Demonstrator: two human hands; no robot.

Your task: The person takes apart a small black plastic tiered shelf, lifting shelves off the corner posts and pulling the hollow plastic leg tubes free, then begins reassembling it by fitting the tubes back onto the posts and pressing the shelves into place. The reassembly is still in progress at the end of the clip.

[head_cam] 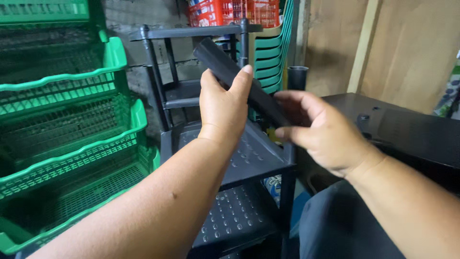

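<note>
A black plastic tube (221,64) slants from upper left down to the right in front of me. My left hand (224,106) wraps around its middle, thumb tip on the far side. My right hand (322,130) closes on the tube's lower end, fingers curled around it. Below the hands stands a black plastic rack (249,158) with dimpled shelves, its upright posts and top rail rising behind the tube. One short black tube (297,76) stands upright just right of the rack.
Green tiered plastic baskets (72,144) fill the left side. Stacked green chairs (270,57) and a red crate (235,12) sit behind the rack. A black flat panel (402,129) lies at right before a wooden wall. My dark trouser leg (335,225) is at the bottom.
</note>
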